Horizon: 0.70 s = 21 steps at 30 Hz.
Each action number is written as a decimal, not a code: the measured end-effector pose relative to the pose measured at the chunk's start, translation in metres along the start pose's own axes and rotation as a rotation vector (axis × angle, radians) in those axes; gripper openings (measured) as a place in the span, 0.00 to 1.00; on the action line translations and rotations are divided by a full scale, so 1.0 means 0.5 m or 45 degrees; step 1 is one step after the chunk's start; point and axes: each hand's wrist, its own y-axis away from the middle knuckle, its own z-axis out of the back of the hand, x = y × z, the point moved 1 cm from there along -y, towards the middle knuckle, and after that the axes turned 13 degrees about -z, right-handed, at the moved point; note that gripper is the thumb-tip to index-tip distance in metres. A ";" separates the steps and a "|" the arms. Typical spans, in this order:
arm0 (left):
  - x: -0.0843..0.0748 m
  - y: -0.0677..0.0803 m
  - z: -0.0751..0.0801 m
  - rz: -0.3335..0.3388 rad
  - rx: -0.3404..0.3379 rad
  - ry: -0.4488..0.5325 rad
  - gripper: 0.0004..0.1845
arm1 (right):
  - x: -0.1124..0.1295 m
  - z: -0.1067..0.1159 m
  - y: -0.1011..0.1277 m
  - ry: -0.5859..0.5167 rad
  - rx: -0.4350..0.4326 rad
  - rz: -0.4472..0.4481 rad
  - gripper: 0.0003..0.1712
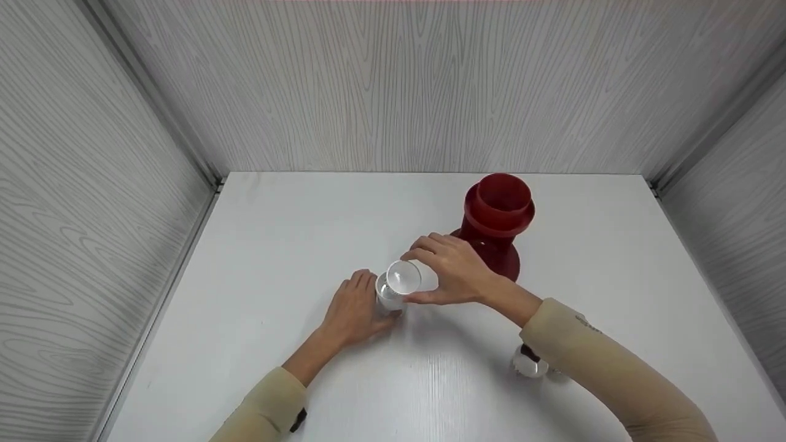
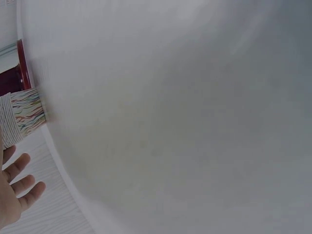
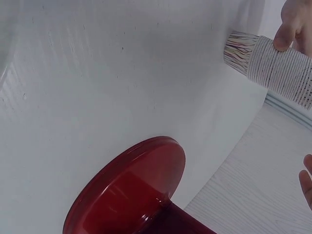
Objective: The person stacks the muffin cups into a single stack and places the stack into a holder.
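A paper cup [image 1: 402, 277] is held tilted just above the table [image 1: 307, 233], near its middle, its open mouth turned up toward the head camera. It sits over a second cup [image 1: 388, 298] that stands on the table; from above the 2 overlap, and whether they touch cannot be told. The right hand [image 1: 451, 270] grips the upper cup, fingers [image 1: 424, 248] curled over its far side and thumb along the near side. The left hand [image 1: 356, 307] rests on the table against the lower cup; its fingers lie round that cup's left side, though how firmly they hold it cannot be told.

The head view shows the cups only as plain white. The right wrist view shows a ribbed wall with thin coloured streaks near the cup's base [image 3: 273, 66] and a fingertip [image 3: 287, 34] pressed on it; the left wrist view shows the same streaks [image 2: 22, 119] and loosely spread fingers [image 2: 19, 187].

Just behind the right hand stands a dark red vase [image 1: 497, 221] with a wide collar. A small clear object [image 1: 529, 363] lies under the right forearm near the front edge.

Grey panelled walls [image 1: 92, 215] close the table on 3 sides. The left half and the far strip are open surface.
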 end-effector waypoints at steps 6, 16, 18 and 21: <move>-0.001 0.000 -0.001 -0.010 -0.007 -0.023 0.40 | 0.002 -0.005 -0.003 0.008 0.014 -0.007 0.36; -0.001 0.001 -0.001 -0.011 -0.009 -0.014 0.41 | 0.006 -0.021 -0.006 0.048 0.098 -0.036 0.36; -0.001 0.001 -0.001 -0.007 -0.003 -0.001 0.41 | 0.007 -0.024 -0.006 0.056 0.096 -0.031 0.36; -0.001 0.002 -0.001 -0.002 0.004 0.013 0.41 | 0.009 -0.028 -0.007 0.072 0.100 -0.029 0.37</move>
